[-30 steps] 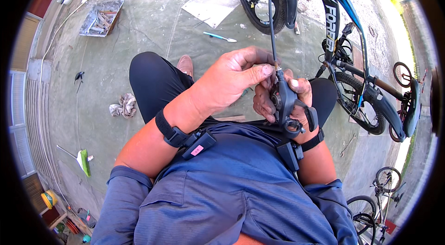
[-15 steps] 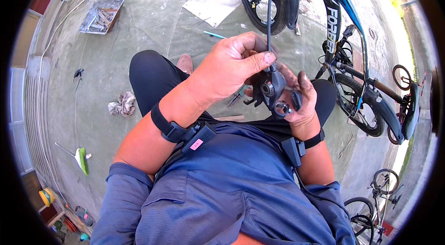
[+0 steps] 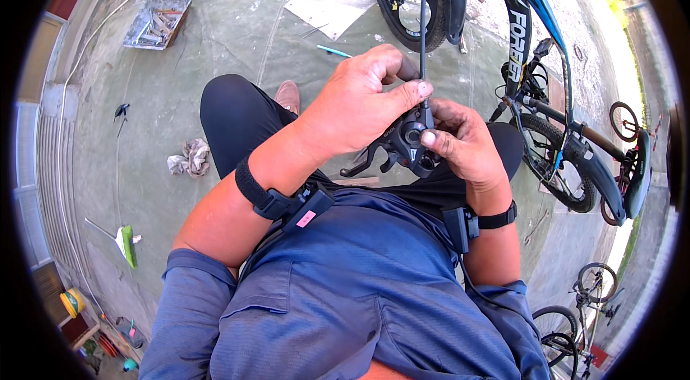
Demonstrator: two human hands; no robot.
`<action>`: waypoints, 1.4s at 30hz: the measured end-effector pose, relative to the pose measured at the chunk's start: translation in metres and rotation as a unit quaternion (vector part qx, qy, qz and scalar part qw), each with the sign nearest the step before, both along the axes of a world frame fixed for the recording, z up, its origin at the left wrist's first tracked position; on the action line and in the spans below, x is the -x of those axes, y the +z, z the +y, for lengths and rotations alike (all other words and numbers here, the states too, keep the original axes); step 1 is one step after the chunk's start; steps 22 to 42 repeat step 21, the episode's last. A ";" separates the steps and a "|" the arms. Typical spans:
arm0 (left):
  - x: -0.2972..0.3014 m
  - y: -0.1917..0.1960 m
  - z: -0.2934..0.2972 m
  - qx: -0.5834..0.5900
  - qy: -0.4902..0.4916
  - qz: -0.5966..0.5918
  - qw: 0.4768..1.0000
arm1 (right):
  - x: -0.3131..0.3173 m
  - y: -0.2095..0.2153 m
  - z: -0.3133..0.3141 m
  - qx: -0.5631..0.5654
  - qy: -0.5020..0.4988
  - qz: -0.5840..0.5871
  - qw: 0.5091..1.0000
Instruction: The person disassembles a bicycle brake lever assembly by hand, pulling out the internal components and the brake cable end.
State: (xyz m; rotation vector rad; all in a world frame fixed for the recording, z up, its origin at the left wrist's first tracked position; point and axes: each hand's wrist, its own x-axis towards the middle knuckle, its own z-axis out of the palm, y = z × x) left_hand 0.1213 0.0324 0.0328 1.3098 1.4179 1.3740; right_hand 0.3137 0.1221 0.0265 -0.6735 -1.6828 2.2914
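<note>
Between my two hands is a black bicycle shifter and brake lever unit, its lever pointing to the lower left. My left hand is closed, thumb and fingers pinching the black cable housing where it meets the top of the unit. My right hand grips the unit from the right, thumb on its front; its other fingers are partly hidden behind. From the unit the housing runs up and curves over toward the front of a black and blue bicycle.
A metal tray of tools lies at far left. On the green ground sheet are a crumpled rag, a green and white packet and a small black part. More bicycles stand at lower right.
The unit has turned over in my right hand, so its lever now points lower left. My right thumb has closed onto its front. My left hand keeps its pinch on the housing.
</note>
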 end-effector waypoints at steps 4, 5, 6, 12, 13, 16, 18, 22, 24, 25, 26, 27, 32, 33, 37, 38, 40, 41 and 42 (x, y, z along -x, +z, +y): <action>0.008 0.000 -0.005 0.046 0.039 -0.002 0.998 | 0.003 -0.002 0.001 -0.032 -0.019 -0.009 0.999; 0.012 -0.002 -0.008 0.058 0.057 -0.009 0.997 | 0.005 -0.003 0.000 -0.045 -0.031 -0.013 0.998; 0.018 -0.001 -0.011 0.060 0.083 -0.031 0.994 | 0.004 -0.006 0.002 -0.066 -0.040 -0.041 0.996; 0.083 -0.021 -0.039 0.006 0.227 -0.083 0.970 | 0.002 -0.024 0.016 -0.182 -0.087 -0.125 0.971; 0.095 -0.027 -0.046 0.009 0.250 -0.080 0.965 | 0.005 -0.026 0.017 -0.193 -0.086 -0.146 0.967; 0.130 -0.038 -0.069 0.005 0.323 -0.096 0.941 | 0.016 -0.032 0.020 -0.222 -0.078 -0.191 0.953; 0.147 -0.043 -0.085 -0.002 0.375 -0.119 0.919 | 0.019 -0.052 0.029 -0.236 -0.065 -0.199 0.949; 0.171 -0.058 -0.107 0.007 0.428 -0.132 0.894 | 0.029 -0.068 0.034 -0.262 -0.054 -0.190 0.945; 0.171 -0.058 -0.107 0.007 0.428 -0.132 0.894 | 0.029 -0.068 0.034 -0.262 -0.054 -0.190 0.945; 0.171 -0.058 -0.107 0.007 0.428 -0.132 0.894 | 0.029 -0.068 0.034 -0.262 -0.054 -0.190 0.945; 0.171 -0.058 -0.107 0.007 0.428 -0.132 0.894 | 0.029 -0.068 0.034 -0.262 -0.054 -0.190 0.945; 0.171 -0.058 -0.107 0.007 0.428 -0.132 0.894 | 0.029 -0.068 0.034 -0.262 -0.054 -0.190 0.945; 0.171 -0.058 -0.107 0.007 0.428 -0.132 0.894 | 0.029 -0.068 0.034 -0.262 -0.054 -0.190 0.945; 0.171 -0.058 -0.107 0.007 0.428 -0.132 0.894 | 0.029 -0.068 0.034 -0.262 -0.054 -0.190 0.945; 0.171 -0.058 -0.107 0.007 0.428 -0.132 0.894 | 0.029 -0.068 0.034 -0.262 -0.054 -0.190 0.945; 0.171 -0.058 -0.107 0.007 0.428 -0.132 0.894 | 0.029 -0.068 0.034 -0.262 -0.054 -0.190 0.945; 0.171 -0.058 -0.107 0.007 0.428 -0.132 0.894 | 0.029 -0.068 0.034 -0.262 -0.054 -0.190 0.945; 0.171 -0.058 -0.107 0.007 0.428 -0.132 0.894 | 0.029 -0.068 0.034 -0.262 -0.054 -0.190 0.945; 0.171 -0.058 -0.107 0.007 0.428 -0.132 0.894 | 0.029 -0.068 0.034 -0.262 -0.054 -0.190 0.945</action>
